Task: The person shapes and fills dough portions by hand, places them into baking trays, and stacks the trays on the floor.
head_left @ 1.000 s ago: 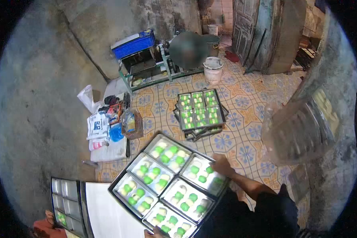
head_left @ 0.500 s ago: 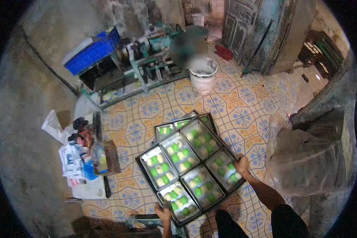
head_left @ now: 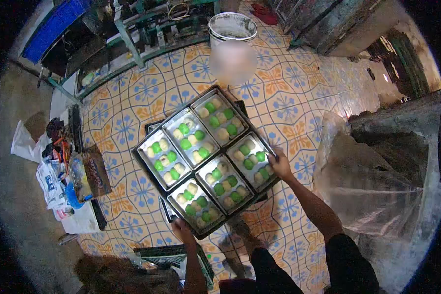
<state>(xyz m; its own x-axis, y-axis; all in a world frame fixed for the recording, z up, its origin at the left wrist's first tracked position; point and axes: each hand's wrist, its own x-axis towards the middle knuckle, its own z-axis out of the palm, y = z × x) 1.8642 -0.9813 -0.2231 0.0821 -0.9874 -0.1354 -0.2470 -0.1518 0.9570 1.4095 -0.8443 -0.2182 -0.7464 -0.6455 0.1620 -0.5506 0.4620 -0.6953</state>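
Observation:
A large dark baking tray (head_left: 196, 171) carries several shiny metal pans (head_left: 188, 183), set out in two rows. Small round dough balls (head_left: 218, 188), green and cream, fill the pans. My left hand (head_left: 182, 232) grips the tray's near left corner, and my right hand (head_left: 279, 165) is closed on its right corner. The tray is turned at an angle in front of me. Beneath it, parts of another dark tray (head_left: 154, 126) stick out; most of that one is hidden.
Patterned tiles (head_left: 289, 105) cover the floor. A white bucket (head_left: 215, 41) stands ahead by a green metal frame (head_left: 130, 39). Bags and a cardboard box (head_left: 95, 171) lie at the left. Clear plastic sheeting (head_left: 372, 186) drapes at the right. A dark crate (head_left: 159, 252) sits near my feet.
The held tray has shifted up and left in view and now covers most of the tray beneath. My view has tipped further down, and both hands keep their grip.

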